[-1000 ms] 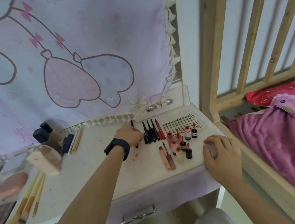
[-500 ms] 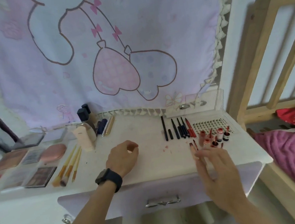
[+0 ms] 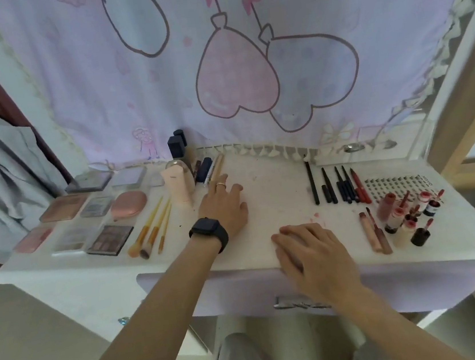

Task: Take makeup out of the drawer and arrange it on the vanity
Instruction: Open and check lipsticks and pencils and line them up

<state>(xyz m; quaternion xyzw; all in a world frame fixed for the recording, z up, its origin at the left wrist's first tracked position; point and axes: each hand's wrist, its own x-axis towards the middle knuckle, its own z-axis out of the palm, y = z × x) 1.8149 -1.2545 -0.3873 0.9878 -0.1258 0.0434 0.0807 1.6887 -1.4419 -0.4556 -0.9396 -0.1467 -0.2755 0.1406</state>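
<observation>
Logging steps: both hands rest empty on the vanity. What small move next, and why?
Probably drop the right hand to the drawer handle and pull: the drawer looks shut, and neither that hand nor the left hand holds any makeup.
</observation>
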